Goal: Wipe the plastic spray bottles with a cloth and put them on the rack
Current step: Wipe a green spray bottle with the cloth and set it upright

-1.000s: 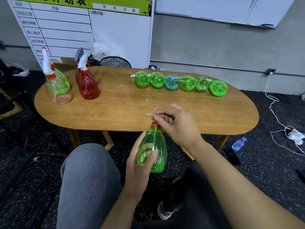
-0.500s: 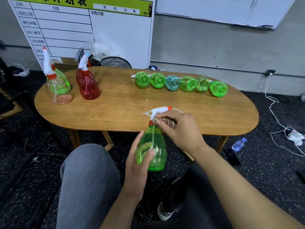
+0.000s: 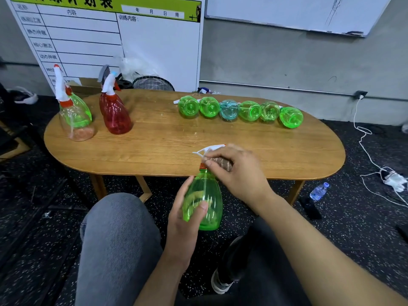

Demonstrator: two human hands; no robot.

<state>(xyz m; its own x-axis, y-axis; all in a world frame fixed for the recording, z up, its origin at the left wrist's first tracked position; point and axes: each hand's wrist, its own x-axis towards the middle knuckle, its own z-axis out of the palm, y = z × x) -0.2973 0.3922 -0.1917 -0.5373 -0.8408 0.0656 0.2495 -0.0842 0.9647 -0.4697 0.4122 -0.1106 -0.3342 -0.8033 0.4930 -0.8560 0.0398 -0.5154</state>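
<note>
Fingers (image 3: 206, 161) of the right hand (image 3: 239, 173) pinch a brownish cloth (image 3: 223, 162) against the neck of a green spray bottle (image 3: 204, 199), just under its white trigger head (image 3: 208, 149). The left hand (image 3: 182, 219) grips the bottle's belly from the left, thumb across the front. This bottle is held upright at lower centre of the frame, in front of the near edge of the wooden counter (image 3: 154, 146) and above the person's knees.

On the counter, at upper right, a row of six bottles (image 3: 240, 110) lies on its side, bases toward the camera: five green and one blue, touching one another. At upper left stand two red bottles (image 3: 116, 113), one behind the other, and a clear bottle (image 3: 76, 124) with a green bottle (image 3: 82, 109) behind it. Between these groups the wood is bare down to the near edge.

On the speckled floor at right lie a white cable (image 3: 364, 149) and a small water bottle (image 3: 319, 191).
</note>
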